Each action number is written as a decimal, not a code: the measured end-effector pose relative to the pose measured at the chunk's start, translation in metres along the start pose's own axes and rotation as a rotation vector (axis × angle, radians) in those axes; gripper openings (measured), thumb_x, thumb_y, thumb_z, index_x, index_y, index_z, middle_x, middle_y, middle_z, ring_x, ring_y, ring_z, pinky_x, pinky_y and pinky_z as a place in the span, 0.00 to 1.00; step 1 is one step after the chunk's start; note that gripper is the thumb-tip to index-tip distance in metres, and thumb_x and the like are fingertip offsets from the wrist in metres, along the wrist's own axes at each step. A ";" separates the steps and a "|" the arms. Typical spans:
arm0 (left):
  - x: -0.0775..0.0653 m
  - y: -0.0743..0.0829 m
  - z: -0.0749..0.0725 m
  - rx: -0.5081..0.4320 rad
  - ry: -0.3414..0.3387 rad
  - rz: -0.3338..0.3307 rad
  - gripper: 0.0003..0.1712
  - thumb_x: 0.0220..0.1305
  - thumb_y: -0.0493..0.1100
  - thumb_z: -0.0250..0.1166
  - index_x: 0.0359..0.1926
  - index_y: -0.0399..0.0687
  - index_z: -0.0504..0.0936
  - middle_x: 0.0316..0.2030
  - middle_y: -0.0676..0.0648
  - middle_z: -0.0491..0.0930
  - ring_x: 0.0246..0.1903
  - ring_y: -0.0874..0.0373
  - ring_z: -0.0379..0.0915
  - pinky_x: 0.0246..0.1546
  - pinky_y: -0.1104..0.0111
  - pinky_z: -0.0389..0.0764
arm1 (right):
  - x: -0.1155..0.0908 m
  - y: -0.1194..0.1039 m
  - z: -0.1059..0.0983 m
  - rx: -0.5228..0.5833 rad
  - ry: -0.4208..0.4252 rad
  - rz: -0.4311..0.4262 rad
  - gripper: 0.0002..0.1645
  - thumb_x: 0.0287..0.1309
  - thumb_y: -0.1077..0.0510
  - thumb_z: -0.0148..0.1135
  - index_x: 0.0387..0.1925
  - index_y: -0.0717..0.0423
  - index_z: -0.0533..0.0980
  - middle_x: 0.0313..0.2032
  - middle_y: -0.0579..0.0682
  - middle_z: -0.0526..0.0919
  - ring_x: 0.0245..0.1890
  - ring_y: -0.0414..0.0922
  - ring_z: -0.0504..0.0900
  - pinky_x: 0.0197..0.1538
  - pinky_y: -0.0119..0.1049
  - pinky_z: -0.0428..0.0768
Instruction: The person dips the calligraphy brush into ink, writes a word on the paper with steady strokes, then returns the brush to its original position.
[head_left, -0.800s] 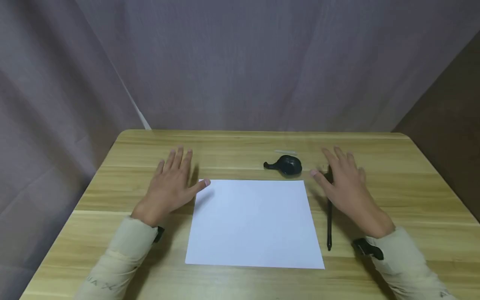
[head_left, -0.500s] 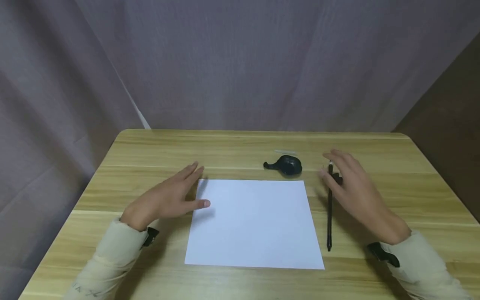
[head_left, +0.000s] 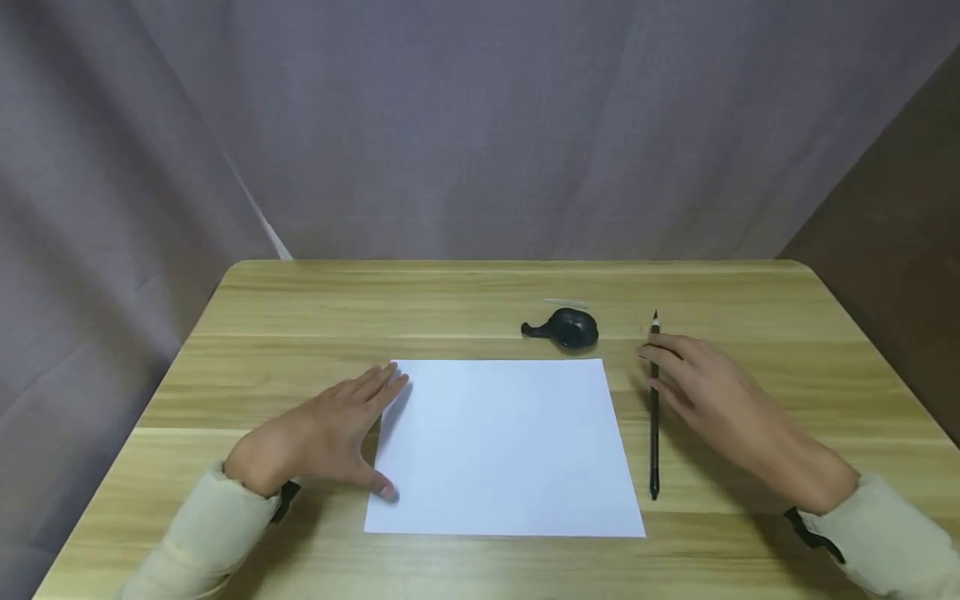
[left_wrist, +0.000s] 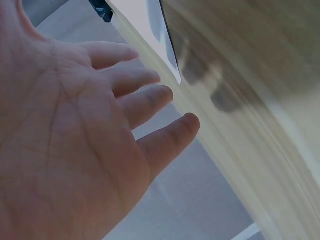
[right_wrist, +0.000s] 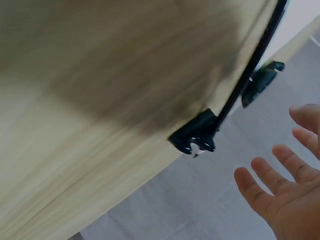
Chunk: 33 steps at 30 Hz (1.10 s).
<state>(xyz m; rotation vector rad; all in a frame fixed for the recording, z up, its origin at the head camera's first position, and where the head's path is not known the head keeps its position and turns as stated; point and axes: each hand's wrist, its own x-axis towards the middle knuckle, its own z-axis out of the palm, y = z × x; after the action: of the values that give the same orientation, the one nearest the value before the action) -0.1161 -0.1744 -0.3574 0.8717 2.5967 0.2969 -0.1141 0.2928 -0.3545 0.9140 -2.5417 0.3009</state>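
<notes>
"What does the head view show of your grip?"

"My right hand (head_left: 723,408) is over the brush (head_left: 655,442), which lies upright in the frame, right of centre, bristles at the top. My fingers are loosely bent with nothing gripped; whether a fingertip touches, I can't tell from here. My left hand (head_left: 307,442) is spread at the left edge of the white sheet (head_left: 502,450), lower centre, and holds nothing."

"How would they handle?"

"I judge the brush light and stiff, its round shaft smooth and apt to roll. I'd pinch it mid-shaft, away from the soft bristles. The sheet should be thin, easily slid or creased; flat fingers near an edge suit it."

"Counts?"

"One brush, one sheet, one black dish (head_left: 573,329) and one thin pale strip (head_left: 566,302), both above the sheet's upper right."

"Left wrist view?"

"My palm fills the left side, four fingers loosely extended, nothing in them; one corner of the sheet is at upper centre."

"Right wrist view?"

"My fingers reach in at lower right, relaxed and clasping nothing. The brush slants through the upper right, its bristle end at one black brush rest (right_wrist: 192,132), near centre."
</notes>
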 end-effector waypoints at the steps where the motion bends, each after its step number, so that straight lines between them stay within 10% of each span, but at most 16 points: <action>1: -0.001 0.001 0.001 0.008 -0.002 0.003 0.81 0.35 0.80 0.71 0.80 0.45 0.41 0.79 0.41 0.36 0.77 0.43 0.33 0.74 0.45 0.46 | -0.002 0.001 0.000 0.001 -0.013 -0.017 0.22 0.70 0.52 0.58 0.56 0.64 0.77 0.55 0.62 0.78 0.54 0.60 0.78 0.54 0.56 0.77; 5: -0.004 0.003 0.004 0.010 -0.020 -0.003 0.80 0.34 0.75 0.75 0.79 0.43 0.44 0.78 0.39 0.38 0.77 0.43 0.36 0.73 0.45 0.48 | -0.011 0.004 -0.002 -0.030 -0.094 -0.069 0.22 0.74 0.52 0.50 0.57 0.64 0.77 0.55 0.61 0.78 0.54 0.59 0.78 0.54 0.56 0.78; 8: -0.003 0.003 0.005 0.004 -0.040 -0.017 0.79 0.34 0.71 0.79 0.79 0.41 0.46 0.78 0.38 0.39 0.77 0.43 0.38 0.73 0.45 0.51 | -0.019 0.006 -0.002 -0.089 -0.156 -0.099 0.36 0.79 0.46 0.24 0.59 0.63 0.75 0.56 0.61 0.78 0.55 0.59 0.77 0.54 0.58 0.77; 12: -0.003 0.003 0.007 0.006 -0.040 -0.008 0.79 0.34 0.69 0.80 0.78 0.38 0.47 0.78 0.36 0.40 0.77 0.42 0.39 0.73 0.46 0.52 | -0.027 0.009 -0.002 -0.162 -0.225 -0.143 0.20 0.72 0.63 0.48 0.61 0.62 0.73 0.57 0.61 0.77 0.54 0.60 0.77 0.54 0.60 0.76; 16: -0.003 0.004 0.008 -0.002 -0.041 -0.001 0.79 0.35 0.68 0.80 0.78 0.37 0.46 0.78 0.35 0.40 0.77 0.41 0.38 0.73 0.46 0.51 | -0.031 0.014 0.000 -0.236 -0.250 -0.200 0.35 0.45 0.75 0.64 0.60 0.62 0.73 0.56 0.62 0.76 0.53 0.62 0.77 0.51 0.61 0.77; 33: -0.001 0.003 0.011 -0.020 -0.051 0.013 0.81 0.34 0.69 0.80 0.78 0.37 0.44 0.78 0.34 0.38 0.77 0.40 0.35 0.73 0.45 0.48 | -0.024 0.039 0.010 -0.381 -0.195 -0.490 0.27 0.59 0.71 0.32 0.52 0.63 0.75 0.47 0.61 0.79 0.47 0.57 0.80 0.38 0.48 0.81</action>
<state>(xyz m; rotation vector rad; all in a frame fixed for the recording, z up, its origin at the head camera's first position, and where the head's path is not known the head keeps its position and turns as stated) -0.1093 -0.1722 -0.3658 0.8784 2.5382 0.2994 -0.1257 0.3326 -0.3768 1.4055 -2.3144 -0.4215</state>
